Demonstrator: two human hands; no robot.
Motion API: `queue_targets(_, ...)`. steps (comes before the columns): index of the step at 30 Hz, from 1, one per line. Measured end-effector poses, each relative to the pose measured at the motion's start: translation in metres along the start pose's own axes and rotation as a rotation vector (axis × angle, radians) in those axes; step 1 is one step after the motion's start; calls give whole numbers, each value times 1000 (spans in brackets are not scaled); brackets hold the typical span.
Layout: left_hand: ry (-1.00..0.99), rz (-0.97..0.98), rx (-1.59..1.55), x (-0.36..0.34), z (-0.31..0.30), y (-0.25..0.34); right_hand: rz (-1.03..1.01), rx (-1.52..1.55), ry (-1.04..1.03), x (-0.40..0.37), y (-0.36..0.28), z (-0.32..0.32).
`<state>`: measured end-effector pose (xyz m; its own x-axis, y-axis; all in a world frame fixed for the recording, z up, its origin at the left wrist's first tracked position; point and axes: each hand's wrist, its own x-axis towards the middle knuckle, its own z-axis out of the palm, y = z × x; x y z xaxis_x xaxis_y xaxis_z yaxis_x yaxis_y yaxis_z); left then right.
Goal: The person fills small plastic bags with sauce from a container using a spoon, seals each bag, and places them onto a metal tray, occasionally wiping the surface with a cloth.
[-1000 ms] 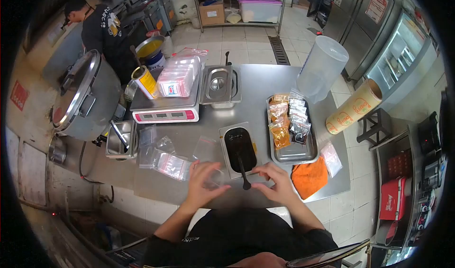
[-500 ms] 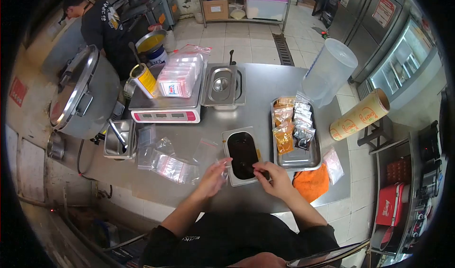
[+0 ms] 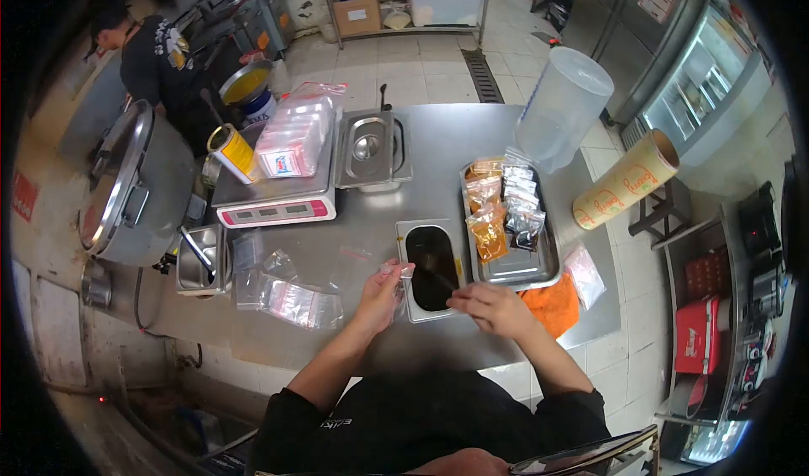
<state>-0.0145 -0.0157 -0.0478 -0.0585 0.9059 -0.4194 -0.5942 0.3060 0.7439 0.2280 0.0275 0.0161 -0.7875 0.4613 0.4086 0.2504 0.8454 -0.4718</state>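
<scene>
My left hand [image 3: 381, 297] pinches a small clear plastic bag [image 3: 399, 295] at the left rim of a steel pan [image 3: 410, 314]. Dark liquid [image 3: 431, 267] lies in this pan. Over its lower right edge, the fingers of my right hand [image 3: 487, 309] are closed on something thin, perhaps a utensil handle; most of it is hidden. Right of the pan, a steel tray [image 3: 512, 272] bears filled bags, some orange [image 3: 487, 233] and some dark [image 3: 524, 223]. Flat empty bags [image 3: 297, 301] lie on the table to the left.
A scale [image 3: 278, 211] carries a pack of bags [image 3: 295, 135] and a yellow can [image 3: 233, 153]. Behind are a lidded steel container [image 3: 366, 147] and a clear bucket [image 3: 563, 109]. An orange cloth [image 3: 552, 307], a wrap roll [image 3: 625, 191] and a large pot [image 3: 156, 185] stand around; a person [image 3: 164, 67] is back left.
The view has shifted, so the table items appear further left. My right hand has turned over the pan's lower right edge, with its fingers now closer together. My left hand still holds the clear bag.
</scene>
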Motion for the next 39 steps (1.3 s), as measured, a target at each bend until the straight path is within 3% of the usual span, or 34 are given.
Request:
queue_targets(8, -218, 63, 87, 0, 9, -13, 129, 104, 127, -23, 12, -3)
queue_targets(11, -230, 102, 253, -1, 14, -15, 300, 230, 144, -42, 5, -2)
queue_targets(13, -260, 115, 263, 1, 16, -18, 587, 648, 442, -60, 5, 16)
queue_targets(15, -288, 129, 272, 1, 19, -19, 623, 736, 553, -72, 11, 26)
queue_targets(17, -263, 140, 240, -1, 24, -20, 783, 1063, 743, -81, 14, 30)
queue_targets(22, -279, 90, 195, 2, 11, -17, 883, 1137, 767, -76, 20, 38)
queue_targets(24, -276, 82, 163, 5, -1, -18, 1000, 1206, 869, -73, 25, 42)
queue_targets(26, -349, 162, 188, 5, -12, -16, 1019, 1236, 904, -70, 25, 41)
queue_targets(30, -293, 164, 240, 2, -26, -7, 1029, 1326, 986, -66, 27, 42)
queue_targets(32, -160, 58, 159, 1, -29, -3, 1043, 1348, 996, -61, 24, 42)
queue_targets(36, -230, 47, -6, 1, -55, -6, 1023, 1363, 1061, -51, 25, 37)
queue_targets(38, 36, 182, -60, -22, -46, 4, 1005, 1363, 1071, -47, 28, 32)
queue_targets(39, 38, 186, -63, -27, -47, 8, 991, 1363, 1093, -45, 29, 30)
